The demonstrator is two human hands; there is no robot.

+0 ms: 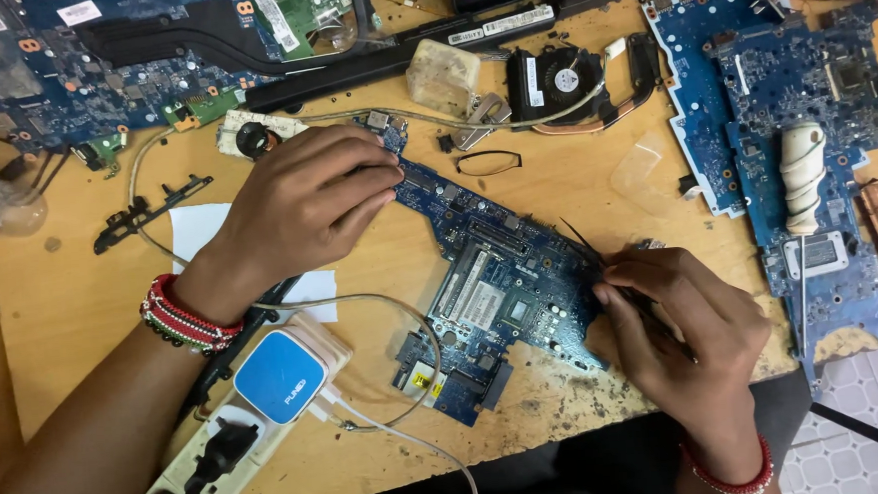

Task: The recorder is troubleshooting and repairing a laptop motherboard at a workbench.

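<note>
While the left hand (302, 209) lies flat with its fingers pressed together on the upper end of a blue circuit board (491, 274), the right hand (689, 329) pinches a thin dark tool (581, 240), probably tweezers, though the view is too small to be sure, with its tip over the board's right edge. That board sits near the middle of the desk (72, 306), running slantwise toward the front edge; it is irregular in outline, matte blue, studded with small silver and black parts, a long slot and a square chip. The desk is pale wood, scuffed and stained dark along its front edge. Both wrists wear beaded red bands. By the front left corner lies a white power strip (205, 460) holding a blue-and-white charger (281, 376) and a black plug (219, 451), with a thin cable (406, 379) looping from it beside the board. A sheet of white paper (198, 235) lies under the left wrist. Toward the back edge sit a black cooling fan with a copper pipe (565, 80) and a cloudy plastic block (442, 76). Another large blue board (802, 108) lies along the right edge, with a white wrapped roll (804, 178) lying on it, and a further board (70, 76) fills the back left corner.
</note>
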